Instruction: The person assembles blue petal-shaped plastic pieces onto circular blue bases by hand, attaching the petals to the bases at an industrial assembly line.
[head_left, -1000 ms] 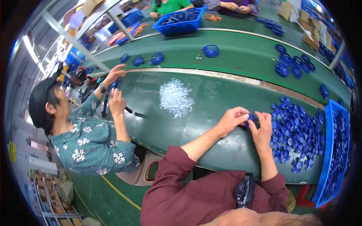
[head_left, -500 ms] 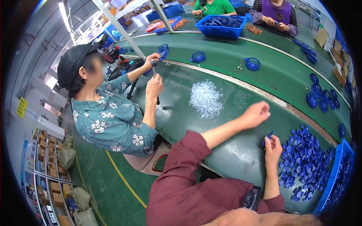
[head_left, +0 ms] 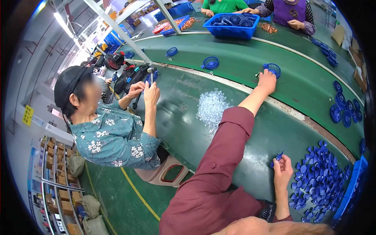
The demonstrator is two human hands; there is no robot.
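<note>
My left hand [head_left: 267, 81] reaches far out over the table's edge onto the green conveyor belt [head_left: 243, 58] and holds a round blue plastic part [head_left: 272, 69] there. My right hand [head_left: 282, 169] stays low near me, pinching a small blue piece [head_left: 279, 156] between its fingers. Just to its right lies a heap of blue plastic caps [head_left: 319, 176]. A pile of small clear plastic bits [head_left: 211, 107] sits on the dark green table [head_left: 184, 117] under my left forearm.
A seated person in a floral shirt [head_left: 113, 135] at my left works with both hands on a blue part [head_left: 150, 78]. More blue round parts [head_left: 210, 62] ride the belt. A blue crate [head_left: 233, 25] stands at the far side by two other people. A blue bin [head_left: 352, 192] borders the cap heap.
My left hand left my right hand and stretched out across the table to the belt, carrying a blue part. My right hand dropped toward me beside the cap heap.
</note>
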